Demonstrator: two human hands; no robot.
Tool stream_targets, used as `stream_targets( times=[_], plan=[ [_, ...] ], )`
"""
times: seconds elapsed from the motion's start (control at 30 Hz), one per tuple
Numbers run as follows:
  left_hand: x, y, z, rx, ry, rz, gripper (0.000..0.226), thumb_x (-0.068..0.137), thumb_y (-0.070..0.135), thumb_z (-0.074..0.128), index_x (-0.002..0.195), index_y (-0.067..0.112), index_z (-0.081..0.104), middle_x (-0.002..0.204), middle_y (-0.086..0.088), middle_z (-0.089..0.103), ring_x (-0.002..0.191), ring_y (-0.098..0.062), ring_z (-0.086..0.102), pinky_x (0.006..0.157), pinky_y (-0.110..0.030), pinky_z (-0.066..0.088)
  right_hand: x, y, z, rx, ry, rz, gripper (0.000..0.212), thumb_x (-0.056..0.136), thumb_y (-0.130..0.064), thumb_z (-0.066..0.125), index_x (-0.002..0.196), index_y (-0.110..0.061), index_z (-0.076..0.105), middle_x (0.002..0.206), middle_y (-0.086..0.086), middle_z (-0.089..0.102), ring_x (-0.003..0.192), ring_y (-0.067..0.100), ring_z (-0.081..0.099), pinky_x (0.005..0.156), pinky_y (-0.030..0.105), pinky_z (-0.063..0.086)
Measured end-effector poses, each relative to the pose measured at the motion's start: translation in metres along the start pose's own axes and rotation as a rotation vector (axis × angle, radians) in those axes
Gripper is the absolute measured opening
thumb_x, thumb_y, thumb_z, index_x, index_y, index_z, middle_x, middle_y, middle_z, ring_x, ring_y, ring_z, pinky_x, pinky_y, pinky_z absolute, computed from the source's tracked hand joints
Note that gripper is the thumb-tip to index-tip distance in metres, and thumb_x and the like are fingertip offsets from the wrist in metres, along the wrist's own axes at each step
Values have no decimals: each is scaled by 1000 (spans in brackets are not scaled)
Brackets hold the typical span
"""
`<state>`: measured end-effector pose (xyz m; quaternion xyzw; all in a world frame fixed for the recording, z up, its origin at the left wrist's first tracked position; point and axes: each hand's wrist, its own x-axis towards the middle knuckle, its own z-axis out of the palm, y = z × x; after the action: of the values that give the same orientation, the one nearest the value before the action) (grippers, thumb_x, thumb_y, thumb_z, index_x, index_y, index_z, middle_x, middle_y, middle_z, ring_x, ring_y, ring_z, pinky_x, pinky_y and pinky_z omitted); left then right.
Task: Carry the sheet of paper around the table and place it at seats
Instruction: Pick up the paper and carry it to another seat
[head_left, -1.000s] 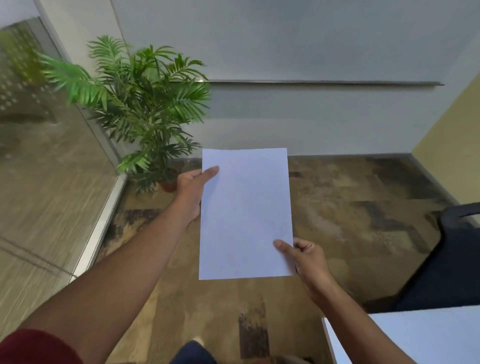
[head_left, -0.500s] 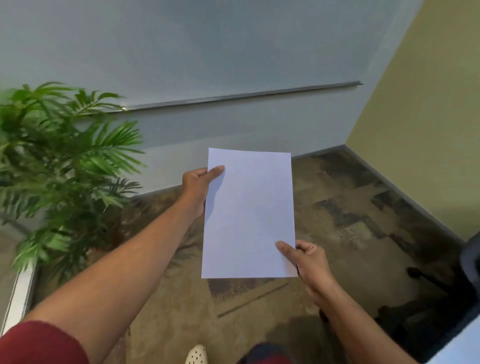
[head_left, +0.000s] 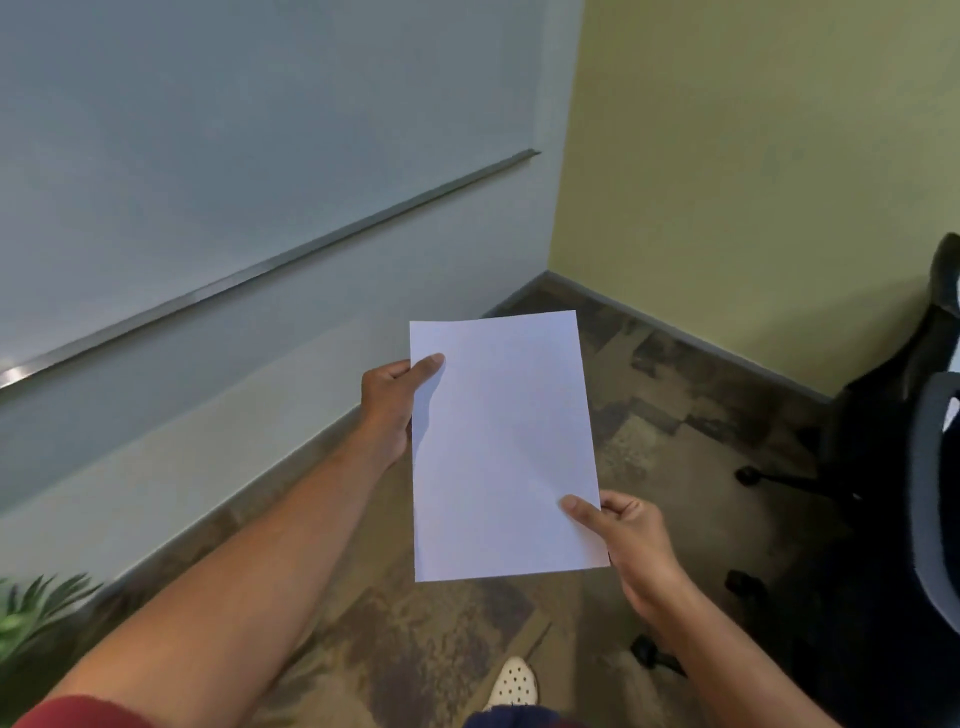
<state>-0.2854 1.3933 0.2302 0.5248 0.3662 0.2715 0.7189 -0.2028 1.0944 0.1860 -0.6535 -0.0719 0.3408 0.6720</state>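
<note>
A blank white sheet of paper (head_left: 504, 447) is held out flat in front of me, above the carpet. My left hand (head_left: 392, 400) pinches its upper left edge, thumb on top. My right hand (head_left: 623, 540) pinches the lower right corner, thumb on the sheet and fingers curled under it. No table is in view.
A black office chair (head_left: 893, 467) on castors stands at the right, near the yellow wall (head_left: 753, 182). A grey-white wall with a metal rail (head_left: 260, 270) runs along the left. Fronds of a potted plant (head_left: 36, 613) show at the lower left. My white shoe (head_left: 511, 686) is on the patterned carpet.
My view has swung to the right: the plant slid off to the lower left, the yellow wall and the chair came in at the right. Both hands keep the same hold on the sheet.
</note>
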Motion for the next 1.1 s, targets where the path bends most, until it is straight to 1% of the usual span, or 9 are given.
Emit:
stream_targets(
  times=[0.07,0.13,0.3,0.5,0.67,0.77,0.83,0.97,1.1],
  plan=[
    [39,4,30,20,-44,-2,32,87,19,91,61,15,73,83,-13,77,80,-27,71,82,-42,61,34,-11,-8,20,58,1,23,86,-12,85,100,6,81,102,24,82,93,43,80,87,50,64],
    [71,13,65,12,-77,-4,19,87,19,91,79,6,80,100,-21,82,87,-31,76,90,-48,62,64,-25,-18,47,96,4,28,81,-16,87,97,6,81,103,28,81,87,38,78,87,50,63],
    [156,34,161,48,-174,-30,19,90,16,87,98,0,81,100,-17,83,82,-28,80,78,-39,65,138,-74,-53,75,231,-17,20,89,-12,85,99,5,81,100,26,82,100,55,75,95,67,60],
    [234,38,258,52,-343,-49,11,94,15,83,97,4,81,92,-11,84,75,-24,80,71,-37,67,202,-111,-85,116,364,-39,19,89,-12,84,97,5,81,100,24,83,85,39,79,77,45,66],
    [311,13,327,48,-446,-107,31,89,21,89,108,-2,81,108,-21,82,98,-39,80,97,-58,63,256,-122,-111,165,463,-29,21,91,-11,82,101,7,79,100,22,83,89,41,80,75,44,68],
    [363,8,381,75,-561,-139,38,87,25,90,109,-3,81,113,-25,80,113,-50,75,102,-67,58,301,-141,-120,184,554,-23,19,92,-10,80,103,5,80,101,20,83,91,39,82,76,43,69],
    [383,10,409,78,-590,-147,33,89,21,89,106,-5,80,111,-27,80,105,-48,77,100,-65,60,320,-149,-123,220,618,-26,17,93,-8,79,102,7,79,100,21,83,90,38,82,77,44,69],
    [449,28,494,105,-696,-169,27,89,17,88,100,-6,80,107,-24,82,88,-32,78,92,-54,63,381,-190,-133,222,754,-61,18,93,-10,80,99,7,80,100,24,82,102,52,75,94,65,61],
    [477,31,549,126,-775,-184,15,91,16,87,93,2,82,97,-17,83,79,-28,78,84,-46,64,411,-209,-152,239,805,-68,18,93,-15,81,100,2,82,101,20,83,98,47,79,93,64,63]
  ],
)
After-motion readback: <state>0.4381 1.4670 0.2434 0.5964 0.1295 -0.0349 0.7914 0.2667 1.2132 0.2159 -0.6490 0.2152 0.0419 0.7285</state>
